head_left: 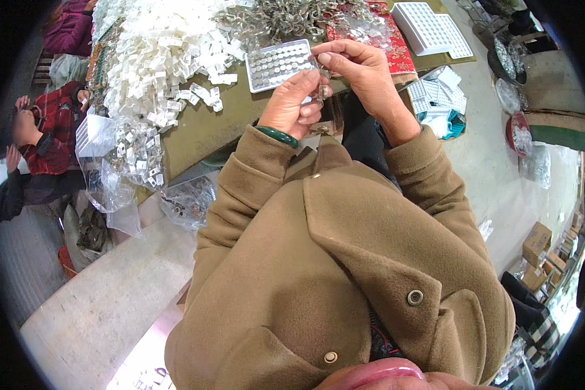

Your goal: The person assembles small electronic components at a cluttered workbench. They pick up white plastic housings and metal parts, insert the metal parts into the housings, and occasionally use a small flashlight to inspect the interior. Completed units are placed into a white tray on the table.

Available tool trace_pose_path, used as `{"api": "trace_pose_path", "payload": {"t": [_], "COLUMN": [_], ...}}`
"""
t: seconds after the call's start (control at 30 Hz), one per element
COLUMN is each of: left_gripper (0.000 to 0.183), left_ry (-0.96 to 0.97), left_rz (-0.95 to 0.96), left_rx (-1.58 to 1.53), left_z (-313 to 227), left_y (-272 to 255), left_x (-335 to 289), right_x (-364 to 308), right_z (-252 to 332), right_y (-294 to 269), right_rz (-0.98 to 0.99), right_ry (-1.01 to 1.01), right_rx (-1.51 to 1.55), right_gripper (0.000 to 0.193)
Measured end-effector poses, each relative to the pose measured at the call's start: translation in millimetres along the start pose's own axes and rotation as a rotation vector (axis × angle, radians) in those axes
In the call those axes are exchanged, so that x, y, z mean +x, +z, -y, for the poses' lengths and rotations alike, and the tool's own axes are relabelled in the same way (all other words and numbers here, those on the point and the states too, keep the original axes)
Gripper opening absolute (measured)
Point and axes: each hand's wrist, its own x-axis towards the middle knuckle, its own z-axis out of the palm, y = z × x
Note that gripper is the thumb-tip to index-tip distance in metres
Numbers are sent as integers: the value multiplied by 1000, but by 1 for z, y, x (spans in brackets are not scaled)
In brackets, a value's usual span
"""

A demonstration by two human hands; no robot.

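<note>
At the table's near edge, my left hand (289, 104), below a dark green bangle (277, 136), is closed around a few small shiny metal pieces (324, 92) whose exact kind I cannot tell. Close beside it on the right, my right hand (370, 77) pinches with thumb and forefinger; whatever sits between those fingertips is too small to name. Just past both hands lies a white tray (249, 73), filled with rows of round silver parts (281, 65). The right fingertips are by the tray's right side.
A large heap of white plastic pieces (166, 58) covers the table's left. Shiny metal pieces (279, 19) are piled at the back. Stacked white trays (422, 29) stand right of a red patterned cloth (402, 58). Another person (49, 143) sits at left.
</note>
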Motion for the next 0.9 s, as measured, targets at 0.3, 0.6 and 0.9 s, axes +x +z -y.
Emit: {"api": "trace_pose_path", "payload": {"t": [0.3,0.6,0.9], "left_gripper": [14,9,6], "left_ry": [4,301,687], "left_rz": [-39,-374,-404], "left_rx": [-251,180,873], "left_z": [0,12,15], "left_y": [1,9,-2], "left_x": [0,0,-6], "right_x": [-15,-23,-19], "right_z": [-13,-23,-15], "right_y": [11,24,12], "right_rz": [-160,-250,-5], "right_ry": [28,61,395], "right_rx": [198,206,342], "right_gripper": [18,11,10]}}
